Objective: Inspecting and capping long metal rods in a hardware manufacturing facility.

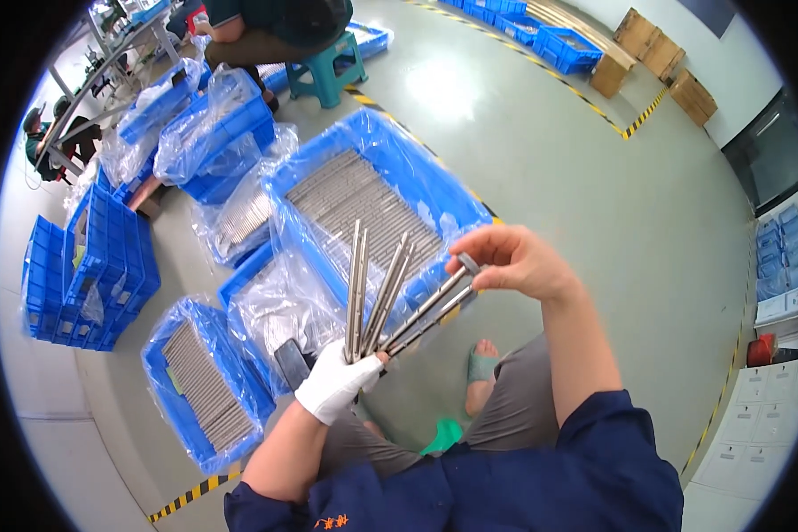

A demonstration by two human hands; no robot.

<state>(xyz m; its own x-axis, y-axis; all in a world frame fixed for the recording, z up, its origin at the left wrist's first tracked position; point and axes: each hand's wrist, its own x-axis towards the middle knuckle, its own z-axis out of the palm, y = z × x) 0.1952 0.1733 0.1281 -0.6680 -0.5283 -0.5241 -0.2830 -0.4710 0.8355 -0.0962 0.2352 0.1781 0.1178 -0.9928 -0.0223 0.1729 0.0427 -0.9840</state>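
Centre of the frame, and the gloved left hand (335, 383) has its grip closed around a fan of metal rods (355, 288), lower ends bunched at the fingers. Look at those long axes: the leftmost stand almost straight up the frame, the middle ones lean right, the last slant to the upper right, where the bare right hand (525, 262) pinches a small grey piece (469, 264) at their far ends!

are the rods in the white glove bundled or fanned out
Fanned out: the metal rods spread apart above the gloved left hand.
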